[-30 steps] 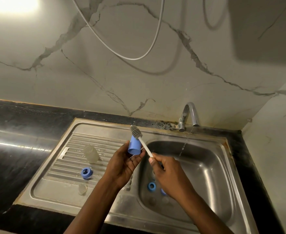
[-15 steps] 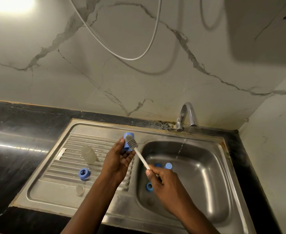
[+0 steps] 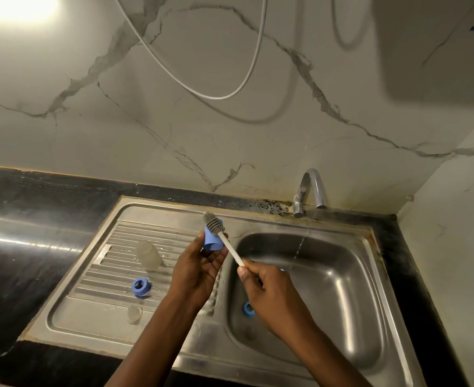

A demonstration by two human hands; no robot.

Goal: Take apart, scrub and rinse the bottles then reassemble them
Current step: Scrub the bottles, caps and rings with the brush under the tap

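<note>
Since half a second ago the brush has slid up, so its grey bristle head now pokes past the far rim of the blue cap instead of sitting at its mouth; whether the bristles pass through the cap or lie across it cannot be told. From the head view, the left hand holds the cap upright, its grip curled round the lower part. The right hand has its grip pinched on the near end of the white handle. Left of the left hand, a clear bottle lies on its side on the ribbed drainboard, with a blue ring and a small clear piece nearer the body. Just under the right hand, a second blue ring lies in the sink. Beyond it the tap runs a thin stream. Dark tabletop lies around the sink.
</note>
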